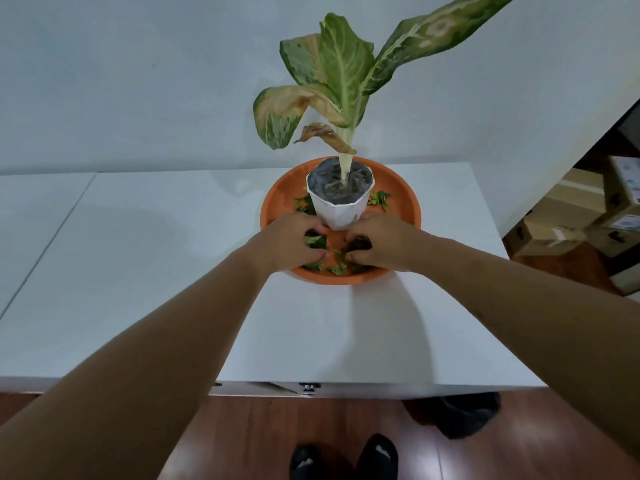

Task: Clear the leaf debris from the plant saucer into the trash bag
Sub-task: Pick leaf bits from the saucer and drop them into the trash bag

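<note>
- We are reaching both hands into the near side of the saucer; our left hand is curling its fingers around leaf scraps.
- Our right hand is pinching another clump, fingers bent in.
- More scraps are lying scattered flat, pointing no single way.
- The white pot is standing upright at the centre, with the plant leaning right.
- The saucer is sitting on the white table.
</note>
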